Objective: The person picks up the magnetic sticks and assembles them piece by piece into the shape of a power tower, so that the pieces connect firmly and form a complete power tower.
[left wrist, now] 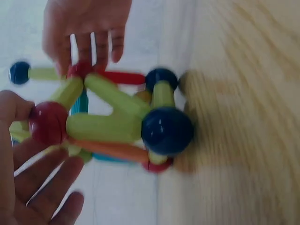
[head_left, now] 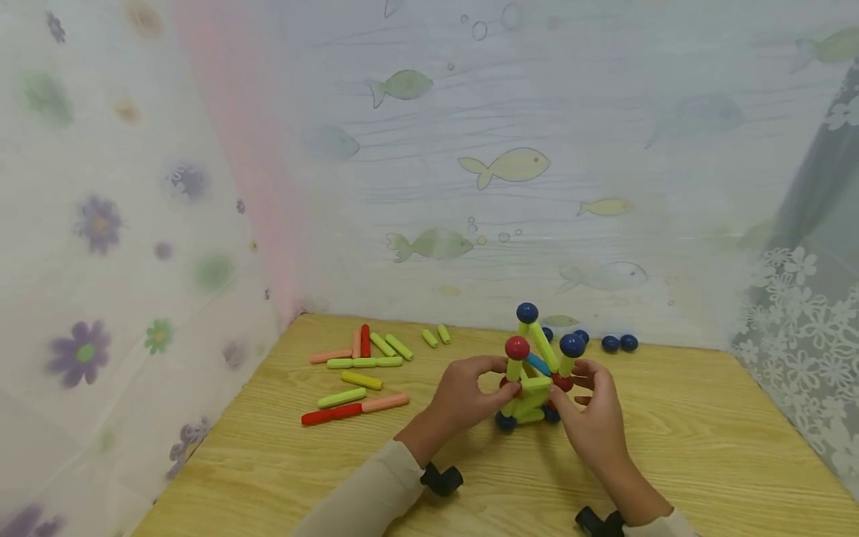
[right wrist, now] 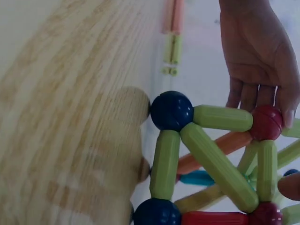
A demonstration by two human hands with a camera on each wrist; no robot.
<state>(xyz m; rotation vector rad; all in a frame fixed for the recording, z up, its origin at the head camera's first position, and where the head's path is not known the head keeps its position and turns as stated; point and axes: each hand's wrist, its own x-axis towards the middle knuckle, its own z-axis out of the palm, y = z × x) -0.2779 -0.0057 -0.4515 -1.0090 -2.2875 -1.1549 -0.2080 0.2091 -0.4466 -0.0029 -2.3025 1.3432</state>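
Observation:
Both hands hold a frame of magnetic rods and balls [head_left: 537, 384] between them, low over the wooden table. My left hand [head_left: 463, 391] grips its left side, thumb and fingers around a red ball [left wrist: 48, 123]. On the opposite side my right hand [head_left: 600, 425] holds the frame near another red ball [right wrist: 265, 214], thumb toward me. Lime rods form most of the sides, with red, orange and blue rods behind them. Dark blue balls [right wrist: 172, 111] sit at the bottom corners. Above, short lime rods rise to a red ball [head_left: 517, 347] and two blue balls [head_left: 527, 312].
Loose rods lie on the table's left: lime rods [head_left: 365, 363], a yellow rod [head_left: 362, 380], red [head_left: 332, 415] and salmon ones [head_left: 385, 403]. Two short lime rods [head_left: 429, 338] lie farther back. Several blue balls [head_left: 610, 344] rest along the back edge, before a fish-patterned curtain [head_left: 429, 164].

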